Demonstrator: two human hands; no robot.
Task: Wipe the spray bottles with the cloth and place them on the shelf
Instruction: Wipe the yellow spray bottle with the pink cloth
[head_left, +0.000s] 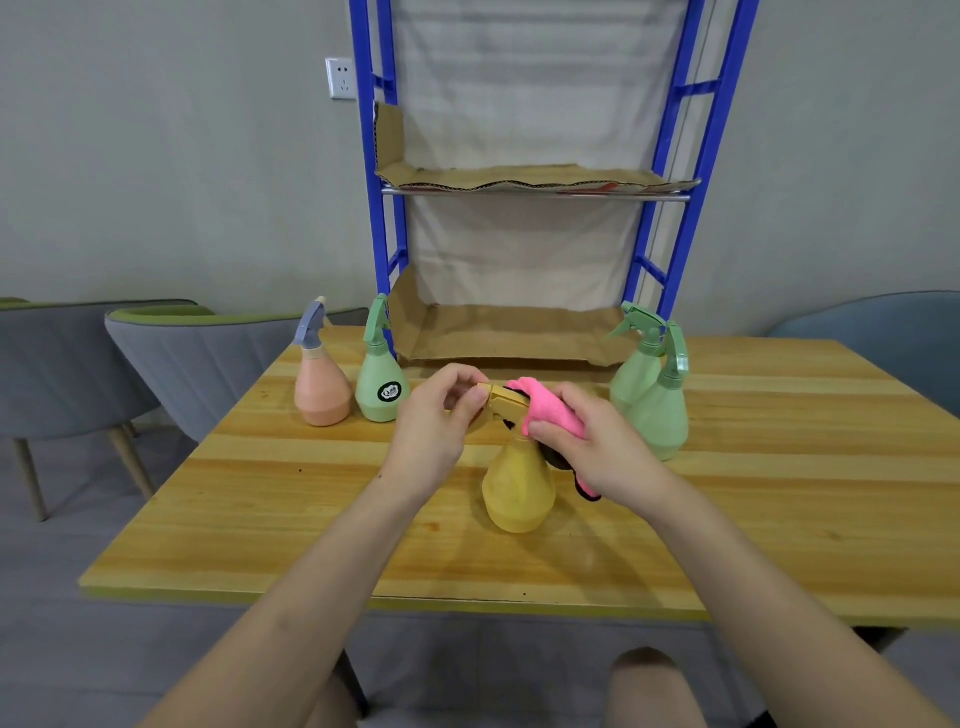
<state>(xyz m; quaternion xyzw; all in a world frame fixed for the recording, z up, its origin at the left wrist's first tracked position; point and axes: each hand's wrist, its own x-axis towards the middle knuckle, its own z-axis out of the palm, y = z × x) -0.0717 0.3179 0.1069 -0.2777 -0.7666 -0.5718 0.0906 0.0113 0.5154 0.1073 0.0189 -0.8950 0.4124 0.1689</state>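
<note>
My left hand (441, 415) pinches the nozzle of the matte yellow pear-shaped plastic spray bottle (519, 491), steadying it on the near-middle of the wooden worktop (260, 519). My right hand (589, 444) grips the fluffy pink cloth (545, 410) around its trigger head. The blue metal cardboard-lined shelf (384, 218) stands at the far edge.

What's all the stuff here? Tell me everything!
Yellow spray bottle: 1, yellow, table middle, held.
Peach spray bottle: 1, peach, grey-blue trigger, back left.
Green spray bottles: 3, pale green, one beside peach, two right.
Cloth: 1, pink, over yellow bottle's head.
Shelf: 1, blue frame, table's far side.
Cardboard: 2, brown, lining shelf.
Table: 1, light wood.
Chairs: 3, two grey left, one blue right.
Socket: 1, white, wall.
Left hand: 1, pinching yellow bottle's nozzle.
Right hand: 1, gripping cloth.
</note>
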